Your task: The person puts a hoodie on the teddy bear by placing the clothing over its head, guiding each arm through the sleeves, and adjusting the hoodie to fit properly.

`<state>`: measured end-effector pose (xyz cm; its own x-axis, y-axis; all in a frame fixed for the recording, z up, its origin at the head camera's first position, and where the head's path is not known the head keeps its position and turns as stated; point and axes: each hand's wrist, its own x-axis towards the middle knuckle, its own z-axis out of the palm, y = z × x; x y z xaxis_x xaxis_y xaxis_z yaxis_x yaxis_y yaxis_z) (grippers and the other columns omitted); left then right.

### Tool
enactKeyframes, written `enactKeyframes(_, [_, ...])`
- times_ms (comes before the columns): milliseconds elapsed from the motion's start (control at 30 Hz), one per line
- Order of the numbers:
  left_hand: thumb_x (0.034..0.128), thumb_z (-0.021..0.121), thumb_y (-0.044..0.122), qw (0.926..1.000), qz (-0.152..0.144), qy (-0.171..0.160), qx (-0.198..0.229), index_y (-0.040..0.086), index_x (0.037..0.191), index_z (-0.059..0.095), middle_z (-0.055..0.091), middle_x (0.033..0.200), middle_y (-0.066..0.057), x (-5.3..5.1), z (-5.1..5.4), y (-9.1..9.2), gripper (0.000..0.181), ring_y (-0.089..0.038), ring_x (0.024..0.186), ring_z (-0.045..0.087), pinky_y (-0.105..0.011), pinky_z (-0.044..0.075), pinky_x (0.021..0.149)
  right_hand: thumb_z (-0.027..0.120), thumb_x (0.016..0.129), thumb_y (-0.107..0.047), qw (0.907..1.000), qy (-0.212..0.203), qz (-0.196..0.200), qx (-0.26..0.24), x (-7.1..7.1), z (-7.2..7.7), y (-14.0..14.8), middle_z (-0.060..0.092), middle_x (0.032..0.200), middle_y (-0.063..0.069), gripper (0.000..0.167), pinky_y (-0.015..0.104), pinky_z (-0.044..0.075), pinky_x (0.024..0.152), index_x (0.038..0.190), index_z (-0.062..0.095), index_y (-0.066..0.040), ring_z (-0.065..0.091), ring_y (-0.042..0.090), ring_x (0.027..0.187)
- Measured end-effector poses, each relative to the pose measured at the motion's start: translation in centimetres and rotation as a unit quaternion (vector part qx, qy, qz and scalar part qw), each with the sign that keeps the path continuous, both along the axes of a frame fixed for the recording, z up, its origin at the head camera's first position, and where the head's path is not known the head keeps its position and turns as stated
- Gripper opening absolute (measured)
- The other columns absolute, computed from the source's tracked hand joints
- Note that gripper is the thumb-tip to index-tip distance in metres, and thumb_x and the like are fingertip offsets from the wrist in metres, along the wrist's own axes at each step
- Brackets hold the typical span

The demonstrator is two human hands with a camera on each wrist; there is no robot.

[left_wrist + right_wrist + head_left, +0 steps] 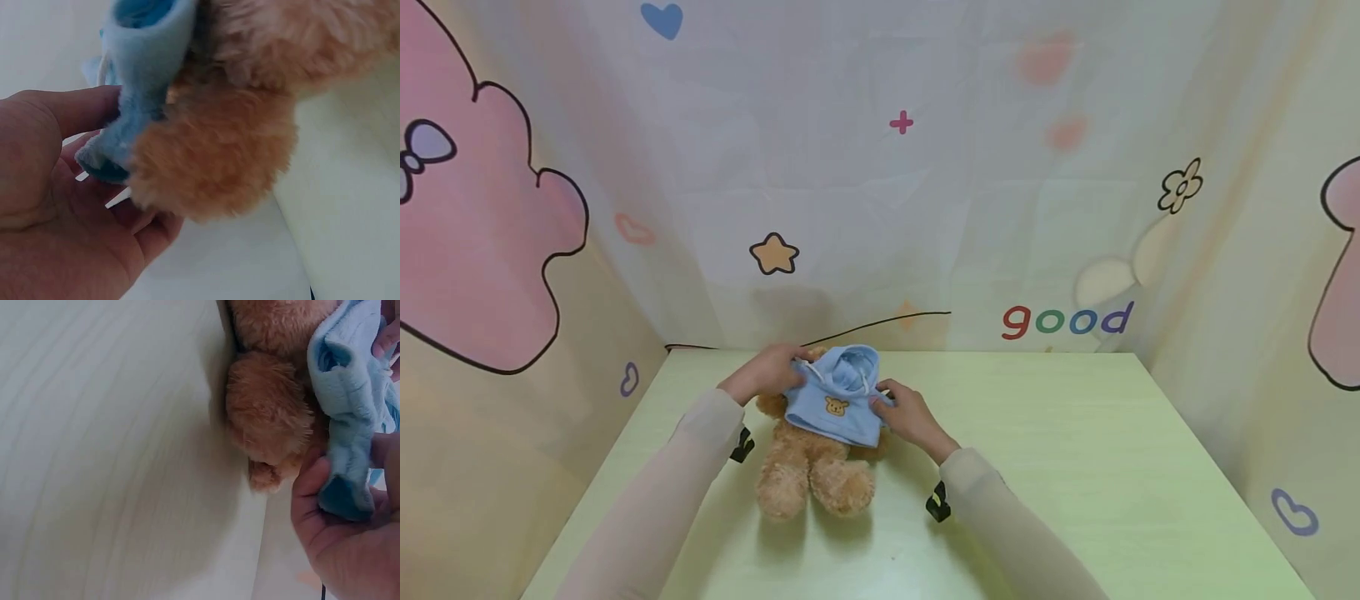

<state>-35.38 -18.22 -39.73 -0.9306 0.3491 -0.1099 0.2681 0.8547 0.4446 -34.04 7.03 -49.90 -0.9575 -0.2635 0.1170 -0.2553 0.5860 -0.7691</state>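
A tan plush teddy bear (805, 467) lies on the table with its legs toward me. Over its upper body is a small light-blue doll hoodie (831, 417) with a bear-face patch; the hood hides most of the bear's head. My left hand (775, 369) grips the hoodie near its left sleeve. In the left wrist view, the thumb lies on the blue cloth (140, 81) beside a furry arm (215, 156). On the other side, my right hand (912, 412) pinches the right sleeve (350, 450). The bear's arm (269, 409) shows outside that sleeve in the right wrist view.
The pale green table (1060, 467) extends to the right of the bear. Behind it stands a printed cloth backdrop (865, 208), with similar cloth walls at left and right. Black wrist mounts (938, 502) hang under both sleeves.
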Motion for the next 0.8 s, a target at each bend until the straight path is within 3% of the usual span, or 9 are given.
enactKeyframes(100, [0.0957,0.059,0.018,1.0,0.007,0.004,-0.004,-0.002,0.138,0.053,0.052,0.142,-0.023,0.3,-0.3,-0.6,0.047,-0.039,0.128,0.05,-0.05,0.043,0.104,0.058,0.098,-0.031,0.9998,-0.02,-0.001,0.006,0.1,-0.2,0.0,0.068,0.118,0.017,0.036,0.037,0.053,0.076,0.124,0.061,-0.008,0.067,0.025,0.097])
enactKeyframes(167, [0.097,0.059,0.025,0.9998,0.018,-0.003,-0.009,-0.003,0.14,0.049,0.05,0.142,-0.025,0.5,-0.4,-0.9,0.053,-0.041,0.129,0.05,-0.052,0.045,0.102,0.058,0.097,-0.036,0.9991,-0.041,0.0,0.014,0.2,-0.2,0.0,0.067,0.117,0.016,0.04,0.037,0.053,0.074,0.125,0.06,-0.008,0.066,0.025,0.093])
enactKeyframes(267, [0.0975,0.058,0.034,0.9975,0.054,-0.046,-0.003,-0.002,0.146,0.042,0.043,0.148,-0.024,0.7,-0.6,-1.4,0.062,-0.04,0.123,0.054,-0.048,0.056,0.082,0.058,0.095,-0.042,0.9962,-0.084,0.009,0.023,0.4,-0.3,0.2,0.066,0.12,0.014,0.049,0.038,0.053,0.078,0.129,0.057,-0.007,0.065,0.025,0.098])
enactKeyframes(367, [0.0966,0.057,0.042,0.9913,0.093,-0.093,0.013,-0.001,0.148,0.038,0.041,0.149,-0.025,0.9,-0.7,-1.8,0.07,-0.037,0.112,0.061,-0.04,0.058,0.058,0.06,0.093,-0.044,0.9907,-0.134,0.024,0.004,0.6,-0.3,0.5,0.064,0.121,0.014,0.056,0.041,0.055,0.082,0.133,0.054,-0.005,0.064,0.026,0.104])
enactKeyframes(433, [0.0953,0.057,0.047,0.986,0.12,-0.115,0.016,-0.001,0.142,0.045,0.052,0.138,-0.026,1.0,-0.9,-2.1,0.069,-0.034,0.1,0.067,-0.036,0.057,0.055,0.06,0.094,-0.041,0.9829,-0.176,0.038,-0.039,0.8,-0.2,0.7,0.064,0.12,0.016,0.056,0.042,0.057,0.08,0.135,0.052,-0.004,0.066,0.027,0.1])
enactKeyframes(500, [0.0942,0.057,0.051,0.982,0.138,-0.128,0.018,-0.002,0.132,0.053,0.062,0.116,-0.024,1.0,-1.1,-2.3,0.065,-0.028,0.082,0.071,-0.034,0.056,0.054,0.061,0.095,-0.037,0.9715,-0.214,0.046,-0.092,0.9,-0.1,0.8,0.062,0.119,0.018,0.056,0.044,0.059,0.074,0.135,0.05,-0.001,0.068,0.028,0.091])
enactKeyframes(600, [0.0934,0.058,0.052,0.9791,0.149,-0.135,0.032,-0.002,0.114,0.058,0.062,0.086,-0.014,1.0,-1.4,-2.7,0.058,-0.021,0.061,0.069,-0.031,0.055,0.054,0.06,0.096,-0.033,0.9561,-0.25,0.044,-0.146,0.9,0.0,0.9,0.062,0.119,0.019,0.055,0.044,0.06,0.072,0.137,0.048,0.001,0.068,0.025,0.087])
enactKeyframes(800, [0.0953,0.06,0.042,0.9846,0.125,-0.108,0.059,0.001,0.095,0.062,0.063,0.076,-0.011,1.1,-2.4,-3.7,0.042,-0.021,0.06,0.068,-0.034,0.057,0.059,0.061,0.096,-0.032,0.9437,-0.275,0.039,-0.18,0.4,-0.7,0.1,0.066,0.111,0.01,0.059,0.039,0.055,0.08,0.143,0.044,0.0,0.061,0.017,0.093])
